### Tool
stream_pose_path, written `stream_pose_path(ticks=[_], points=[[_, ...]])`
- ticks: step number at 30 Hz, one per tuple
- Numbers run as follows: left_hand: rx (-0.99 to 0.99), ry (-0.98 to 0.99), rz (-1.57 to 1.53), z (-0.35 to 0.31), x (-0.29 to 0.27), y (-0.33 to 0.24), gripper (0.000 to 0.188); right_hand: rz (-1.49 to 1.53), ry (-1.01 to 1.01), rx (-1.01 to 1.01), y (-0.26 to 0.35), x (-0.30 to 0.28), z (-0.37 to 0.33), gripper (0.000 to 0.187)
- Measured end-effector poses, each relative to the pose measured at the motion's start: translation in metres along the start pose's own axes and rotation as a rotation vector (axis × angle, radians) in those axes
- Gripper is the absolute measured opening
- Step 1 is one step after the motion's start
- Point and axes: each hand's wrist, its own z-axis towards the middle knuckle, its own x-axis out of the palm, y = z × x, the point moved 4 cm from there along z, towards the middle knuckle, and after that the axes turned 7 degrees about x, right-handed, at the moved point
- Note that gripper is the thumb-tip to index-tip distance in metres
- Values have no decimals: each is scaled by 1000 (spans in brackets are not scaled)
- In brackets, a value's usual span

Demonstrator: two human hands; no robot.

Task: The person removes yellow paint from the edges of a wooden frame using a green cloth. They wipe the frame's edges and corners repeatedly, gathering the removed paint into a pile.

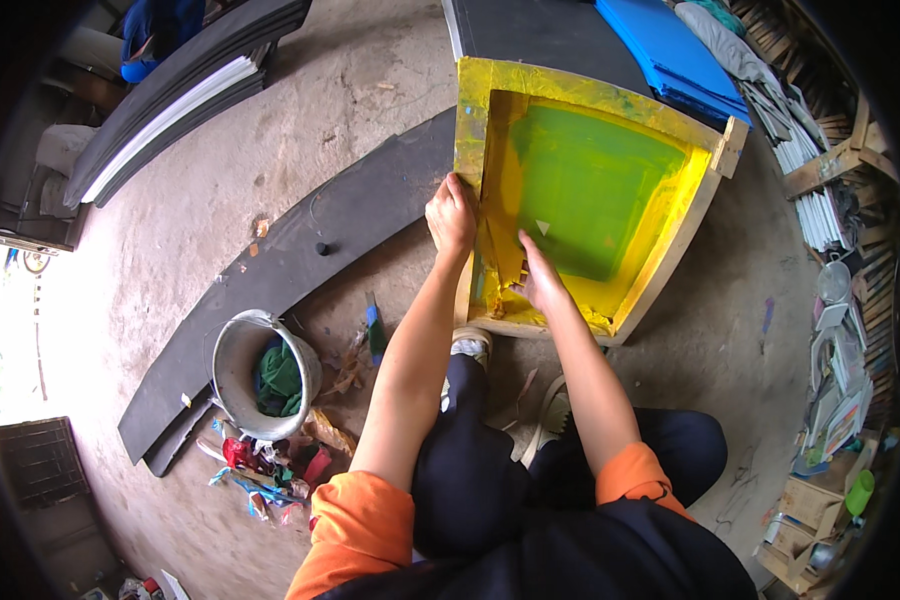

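Observation:
A wooden screen-printing frame [720, 165] stands tilted in front of me, its green mesh [595, 190] bordered by yellow tape or ink. My left hand [452, 215] is closed round the frame's left side bar. Inside the frame, near its lower left corner, my right hand [542, 278] has its thumb stretched apart from the fingers. Those fingertips are beside a loose, crumpled yellow strip [498, 285]; whether they touch it I cannot tell. A small pale triangle [543, 227] shows on the mesh just above the right thumb.
A bucket [232, 375] with green cloth [278, 380] stands at the left, by colourful scraps [260, 465]. Behind it lies a long dark sheet [300, 235] with a small black knob [322, 248]. Blue sheets [670, 55] lie beyond the frame; stacked dark sheets [185, 90] are far left.

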Motion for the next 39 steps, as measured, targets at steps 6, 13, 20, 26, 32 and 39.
stream_pose_path(ticks=[6, 13, 20, 26, 32, 39], points=[[-25, 98, -70, 5, 4, 7, 50, -93, -72, -52, 4, 4, 18, 55], [213, -42, -280, 54, -4, -28, 49, -114, -199, -205, -7, 23, 5, 40], [72, -22, -32, 49, -2, -44, 48, -240, -318, -422, 4, 19, -10, 37], [66, -59, -14, 45, -2, -50, 47, -468, -487, -701, 16, 21, -33, 30], [84, -80, -3, 46, -4, -43, 47, -548, -517, -957, 21, 29, -63, 28], [104, -74, -55, 44, 4, -49, 47, -343, -517, -921, -4, -3, -42, 21]])
